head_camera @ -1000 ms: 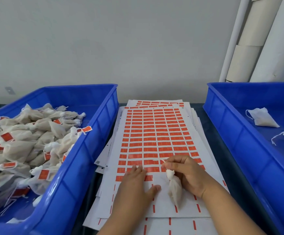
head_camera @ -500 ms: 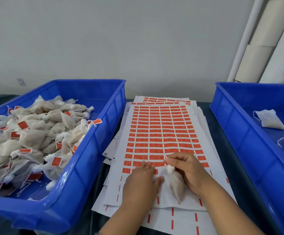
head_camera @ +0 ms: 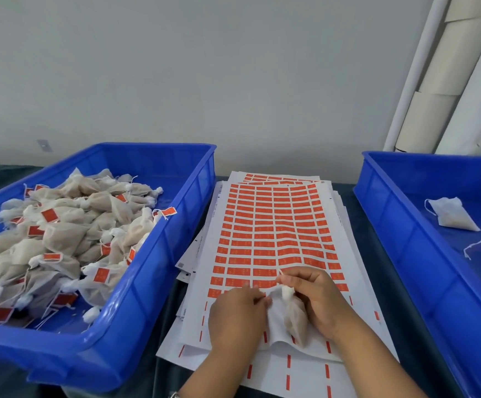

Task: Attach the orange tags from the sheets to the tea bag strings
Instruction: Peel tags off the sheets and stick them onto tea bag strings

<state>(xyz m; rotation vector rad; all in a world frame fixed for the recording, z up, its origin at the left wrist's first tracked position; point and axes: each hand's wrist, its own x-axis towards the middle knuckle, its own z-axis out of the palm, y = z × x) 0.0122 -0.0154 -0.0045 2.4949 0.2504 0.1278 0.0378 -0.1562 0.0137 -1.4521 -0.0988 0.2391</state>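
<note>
Tea bag (head_camera: 295,317): soft, translucent mesh pouch, pale tan fill, knotted white neck. Lies on the top sheet (head_camera: 345,254) under the right hand (head_camera: 318,303); long axis runs from the neck, away from the person, back toward the wrist. Fingers of that hand are curled, pinching the thin white string (head_camera: 281,273) just above the neck; the string end points up and left, toward the nearest row of tags.

Left hand (head_camera: 235,314): lies palm down on the sheet just left of the bag, fingertips curled at the lowest tag row; whether it pinches a tag cannot be told.

Orange tags (head_camera: 273,225): small flat rectangles in a tight grid on glossy white backing paper, several sheets stacked loosely on the dark surface (head_camera: 357,214). The next free tags lie directly ahead of both hands, the left hand slightly nearer.

Left bin (head_camera: 159,254): rigid blue plastic, heaped with tagged bags.

Right bin (head_camera: 391,225): same make, holding a few untagged bags (head_camera: 448,215).
</note>
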